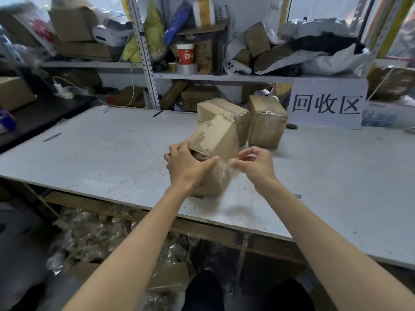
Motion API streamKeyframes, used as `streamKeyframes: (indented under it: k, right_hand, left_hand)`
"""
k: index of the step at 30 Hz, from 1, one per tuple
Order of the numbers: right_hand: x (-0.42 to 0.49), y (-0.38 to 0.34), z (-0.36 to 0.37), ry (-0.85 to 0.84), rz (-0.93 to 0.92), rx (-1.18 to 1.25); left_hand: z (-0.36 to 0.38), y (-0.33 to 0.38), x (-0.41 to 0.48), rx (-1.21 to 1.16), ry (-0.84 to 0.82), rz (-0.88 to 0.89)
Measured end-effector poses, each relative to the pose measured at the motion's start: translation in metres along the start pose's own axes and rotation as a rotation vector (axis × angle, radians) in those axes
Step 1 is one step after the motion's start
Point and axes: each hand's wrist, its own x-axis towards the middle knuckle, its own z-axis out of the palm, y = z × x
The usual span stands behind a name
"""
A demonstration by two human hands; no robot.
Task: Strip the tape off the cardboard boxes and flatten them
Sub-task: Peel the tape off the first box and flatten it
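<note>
Looking down across a wide white tabletop (89, 153), scuffed and scratched, stretching from the left edge to the right. Facing a crowded shelf (224, 77) behind it, loaded with cartons and bags. Glimpsing a heap (94, 232) of crumpled clear strips below the tabletop's near edge, down by the floor. Reading a white sign (327, 104) with three large dark characters, leaning at the back right of the tabletop. Working on a brown box (215, 135) near the middle of the tabletop, tilted back with its lower corner resting on the surface and one end gaping open toward the upper left. Passing over a second box (224, 111) just behind it and a third box (267, 122) beside that to the right, both standing on the tabletop and both wrapped in glossy tape. Gripping the tilted box with the left hand (186, 162), fingers hooking over the open end and thumb stretching along the near face. Pinching with the right hand (256, 162), fingers curling, just right of the box. Pulling a wrinkled strip of clear tape (224, 170) away from the box's near right edge, the strip hanging between that edge and the pinching fingertips. Spotting a red cup (185, 53) on the shelf, with rolls (186, 68) of tape sitting just below it.
</note>
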Motion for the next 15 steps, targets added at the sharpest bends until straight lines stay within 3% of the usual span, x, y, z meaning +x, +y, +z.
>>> streamKeyframes:
  k: [3,7,10,15]
  right_hand:
    - [0.013,0.003,-0.029,0.182,-0.054,-0.126]
    - [0.021,0.01,-0.075,0.385,-0.105,-0.32]
    - [0.019,0.019,-0.074,0.307,-0.259,-0.534]
    - [0.017,0.044,-0.058,0.145,-0.317,-0.874]
  left_hand:
    - [-0.011,-0.01,0.011,-0.158,0.049,-0.117]
    - [-0.026,-0.021,0.019,-0.09,0.142,-0.113]
    - [-0.022,-0.017,0.012,-0.066,0.141,-0.052]
    - [-0.009,-0.005,-0.001,0.024,0.041,-0.023]
